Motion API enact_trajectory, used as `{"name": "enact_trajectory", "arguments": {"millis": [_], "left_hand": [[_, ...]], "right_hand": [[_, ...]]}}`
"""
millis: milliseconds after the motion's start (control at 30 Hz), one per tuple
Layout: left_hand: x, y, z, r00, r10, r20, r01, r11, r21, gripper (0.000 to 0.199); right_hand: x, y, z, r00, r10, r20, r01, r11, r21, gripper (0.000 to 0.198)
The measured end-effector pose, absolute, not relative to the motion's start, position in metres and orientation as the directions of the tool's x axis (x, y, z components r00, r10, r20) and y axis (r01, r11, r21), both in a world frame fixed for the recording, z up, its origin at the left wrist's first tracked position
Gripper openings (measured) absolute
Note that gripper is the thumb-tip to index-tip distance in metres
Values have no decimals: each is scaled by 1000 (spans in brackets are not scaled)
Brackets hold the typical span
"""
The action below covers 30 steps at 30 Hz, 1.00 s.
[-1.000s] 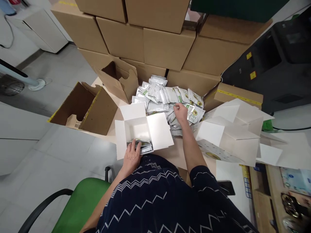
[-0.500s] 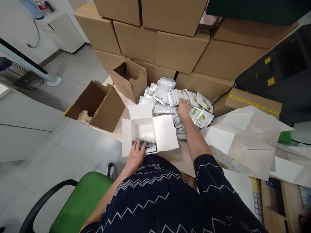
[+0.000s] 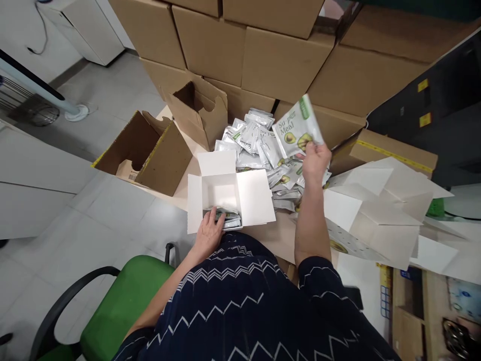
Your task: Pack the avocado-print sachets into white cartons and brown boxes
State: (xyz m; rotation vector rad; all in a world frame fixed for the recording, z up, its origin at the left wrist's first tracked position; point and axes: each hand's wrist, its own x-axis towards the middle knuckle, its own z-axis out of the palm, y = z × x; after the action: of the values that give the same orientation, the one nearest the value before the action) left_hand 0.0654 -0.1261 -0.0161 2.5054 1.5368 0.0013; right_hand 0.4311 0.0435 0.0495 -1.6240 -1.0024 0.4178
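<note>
My right hand [image 3: 315, 158] pinches a white and green sachet [image 3: 296, 130] by its lower right corner. The sachet is printed "Su-per Meal" with avocado pictures, and it is raised above a pile of similar sachets [image 3: 250, 140] on the table. An open white carton [image 3: 257, 198] stands in front of me with its flaps folded out. Several sachets [image 3: 231, 219] lie inside at its near side. My left hand [image 3: 210, 230] is closed over the carton's near edge, its fingertips reaching in against those sachets; the thumb is hard to make out.
Two open brown boxes [image 3: 165, 160] [image 3: 205, 118] sit at the table's left side. Stacked cardboard boxes [image 3: 283, 65] form a wall behind the pile. More open white cartons [image 3: 379, 205] crowd the right. A green chair [image 3: 124, 301] stands at my lower left.
My right hand has lifted a sachet off the pile, up and to the right. The left hand stays at the carton's near edge. The camera view has shifted slightly.
</note>
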Motion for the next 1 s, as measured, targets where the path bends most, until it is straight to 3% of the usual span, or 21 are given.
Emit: {"name": "enact_trajectory", "arguments": {"millis": [67, 167, 267, 400, 633, 800, 900, 1000], "left_hand": [[66, -126, -15, 456, 882, -119, 885, -434, 171, 61], [67, -126, -13, 451, 883, -131, 886, -426, 181, 59], [67, -125, -12, 454, 882, -127, 881, -424, 211, 59], [67, -125, -12, 457, 881, -123, 877, -423, 228, 57], [67, -124, -11, 457, 873, -171, 881, -417, 224, 57], [68, -124, -12, 450, 878, -161, 885, -414, 214, 55], [68, -124, -13, 464, 871, -158, 880, -434, 192, 49], [68, -123, -14, 471, 868, -161, 878, -442, 184, 47]], "right_hand": [[419, 22, 71, 543, 811, 217, 171, 146, -974, 37], [385, -11, 97, 329, 927, 180, 59, 170, -984, 31], [341, -31, 103, 8, 999, 50, 181, 48, -982, 26], [294, -32, 86, -277, 955, -110, 469, 35, -882, 31], [268, -11, 72, -335, 929, -158, 587, 75, -806, 33], [265, -7, 41, -304, 896, -324, 542, -117, -832, 25], [266, -6, 27, -386, 836, -390, 502, -164, -849, 19], [267, -1, 25, -493, 767, -411, 542, -99, -835, 15]]}}
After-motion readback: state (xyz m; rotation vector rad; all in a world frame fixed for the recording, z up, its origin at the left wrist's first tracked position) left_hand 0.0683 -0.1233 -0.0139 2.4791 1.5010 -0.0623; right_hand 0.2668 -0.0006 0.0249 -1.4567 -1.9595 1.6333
